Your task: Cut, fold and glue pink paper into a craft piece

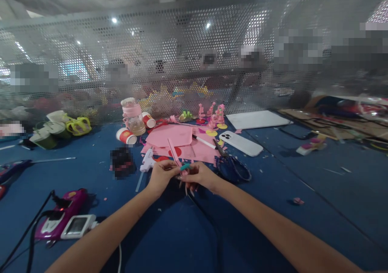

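Note:
My left hand and my right hand meet over the front edge of the pink sheets, fingers pinched together. Between them is a narrow pink strip that stands up and leans left. A small teal piece shows at the fingertips; whether it is part of the strip I cannot tell. Just behind the hands lie pink sheets with a red disc on them. A white glue gun rests beside my left hand. Blue-handled scissors lie to the right of my right hand.
A white phone, a pen and small pink figures stand or lie behind. Left are a bottle, paper cups and a purple power strip with cables. A perforated metal screen closes the back.

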Motion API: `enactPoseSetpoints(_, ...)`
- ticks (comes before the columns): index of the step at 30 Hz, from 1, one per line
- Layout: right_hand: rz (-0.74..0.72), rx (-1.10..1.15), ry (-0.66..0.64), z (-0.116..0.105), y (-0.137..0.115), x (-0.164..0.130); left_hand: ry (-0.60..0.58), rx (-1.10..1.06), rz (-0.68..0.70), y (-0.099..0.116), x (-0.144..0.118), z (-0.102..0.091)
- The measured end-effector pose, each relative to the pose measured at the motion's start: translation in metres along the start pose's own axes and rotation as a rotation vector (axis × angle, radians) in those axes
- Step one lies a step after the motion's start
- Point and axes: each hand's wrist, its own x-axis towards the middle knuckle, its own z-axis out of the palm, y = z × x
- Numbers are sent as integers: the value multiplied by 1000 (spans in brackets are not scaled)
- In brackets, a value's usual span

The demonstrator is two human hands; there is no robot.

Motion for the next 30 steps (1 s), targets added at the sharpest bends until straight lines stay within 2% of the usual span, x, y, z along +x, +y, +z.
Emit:
enactPoseSetpoints(5, -20, 17, 3, -1, 0, 0, 9, 3, -13, 0, 1, 0)
enactPoseSetpoints(10, -103, 16, -50, -2, 5, 3, 74, 28, 56, 1, 0, 0)
enactPoseSetpoints(18, -111, 86, -14, -2, 11, 7, 80, 23, 73, 1, -1, 0)
enactPoseSetpoints(23, -143, 34, -6, -5, 12, 8, 111, 17, 109, 0, -1, 0)
enactPoseSetpoints(30, -201, -65, 33, -4, 5, 3, 93, 8, 100, -1, -1, 1)
